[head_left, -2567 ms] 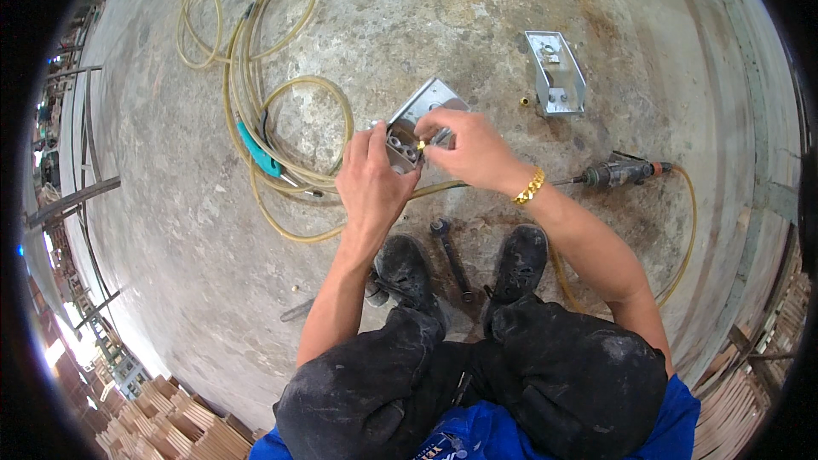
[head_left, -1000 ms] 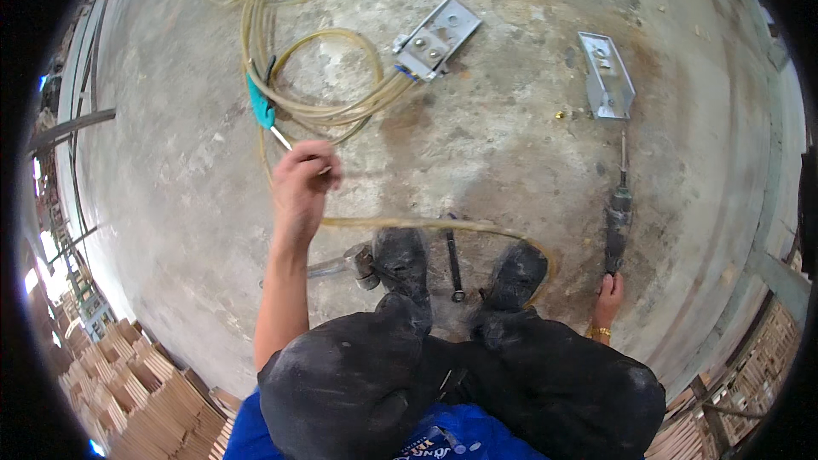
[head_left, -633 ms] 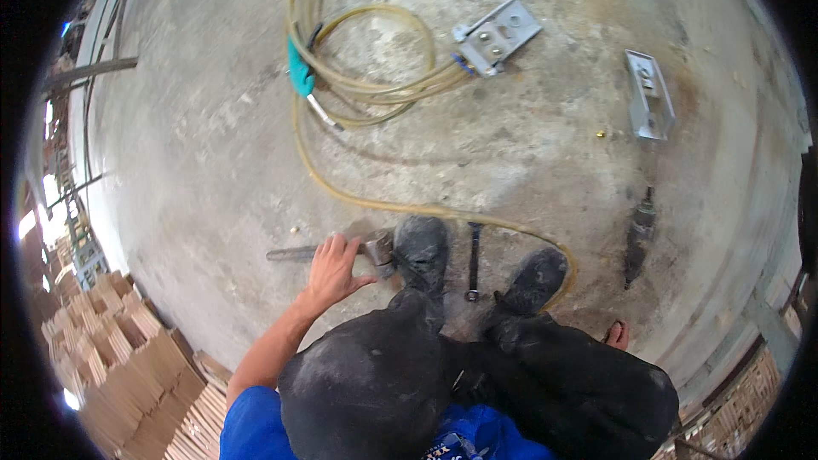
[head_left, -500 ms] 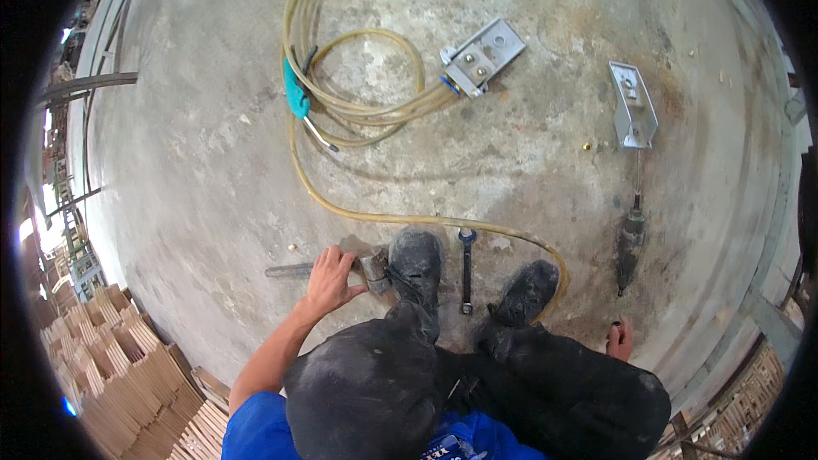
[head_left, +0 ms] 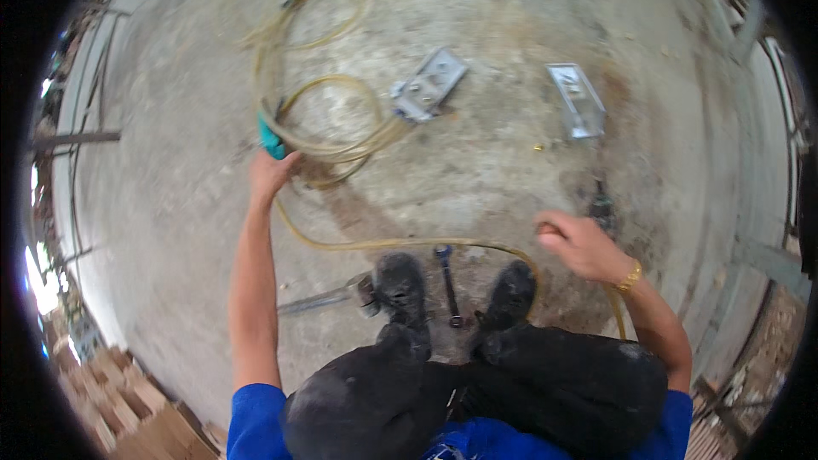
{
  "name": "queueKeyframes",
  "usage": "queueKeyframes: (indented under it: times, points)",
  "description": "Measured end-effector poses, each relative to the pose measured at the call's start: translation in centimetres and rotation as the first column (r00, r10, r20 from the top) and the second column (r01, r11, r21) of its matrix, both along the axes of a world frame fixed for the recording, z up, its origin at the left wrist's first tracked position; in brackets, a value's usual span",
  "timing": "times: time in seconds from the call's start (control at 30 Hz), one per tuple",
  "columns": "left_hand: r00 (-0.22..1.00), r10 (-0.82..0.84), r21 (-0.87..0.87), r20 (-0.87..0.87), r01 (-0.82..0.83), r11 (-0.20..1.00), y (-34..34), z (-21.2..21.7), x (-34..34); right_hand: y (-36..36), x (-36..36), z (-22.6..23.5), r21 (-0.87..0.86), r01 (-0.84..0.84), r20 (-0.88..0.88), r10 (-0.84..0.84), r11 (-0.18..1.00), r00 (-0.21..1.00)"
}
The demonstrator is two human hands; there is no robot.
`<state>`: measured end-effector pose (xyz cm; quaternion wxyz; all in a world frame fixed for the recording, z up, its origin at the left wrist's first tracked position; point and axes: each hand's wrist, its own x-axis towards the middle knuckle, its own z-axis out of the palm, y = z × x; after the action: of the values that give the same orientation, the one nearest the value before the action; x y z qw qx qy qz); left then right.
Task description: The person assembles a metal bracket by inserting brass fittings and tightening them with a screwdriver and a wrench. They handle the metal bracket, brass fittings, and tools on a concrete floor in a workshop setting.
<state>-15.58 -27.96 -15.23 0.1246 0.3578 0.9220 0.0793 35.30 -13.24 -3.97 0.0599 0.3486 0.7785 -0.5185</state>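
Left hand (head_left: 274,172), fingers curled at the lower end of the teal tool (head_left: 270,135); blur hides whether they grip it. Its handle lies towards twelve, long axis eleven-to-five, this hand far nearer. Right hand (head_left: 584,247) loosely curled, contents impossible to tell, dark power tool (head_left: 601,209) at two o'clock. Farther out, metal bracket (head_left: 430,85), two o'clock from the left.
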Motion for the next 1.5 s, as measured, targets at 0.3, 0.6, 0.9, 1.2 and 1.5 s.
queueKeyframes:
  times: [0.3,0.6,0.9,1.2,1.5]
  points:
    - [0.84,0.27,0.373,0.471,-0.467,0.802,-4.0,5.0,0.0,-1.3,2.3,1.8,-0.131,0.155,-0.001,-0.157,0.979,0.988]
    - [0.397,-0.281,0.267,0.873,0.093,0.959,-3.4,16.2,15.4,0.9,-2.6,1.8,-0.065,0.123,-0.41,-0.139,0.99,0.902]
    - [0.222,-0.494,0.352,0.84,0.468,0.81,-1.9,16.8,17.2,0.5,-1.8,3.0,-0.047,-0.107,-0.485,0.071,0.993,0.872]
    - [0.235,-0.486,0.208,0.841,0.689,0.694,-3.4,18.3,17.1,-2.7,-1.8,2.1,-0.24,-0.265,-0.503,0.114,0.934,0.857]
    - [0.327,-0.427,0.119,0.843,0.661,0.741,-11.3,17.4,17.7,-6.2,-5.8,0.6,-0.447,-0.539,-0.474,0.322,0.714,0.82]
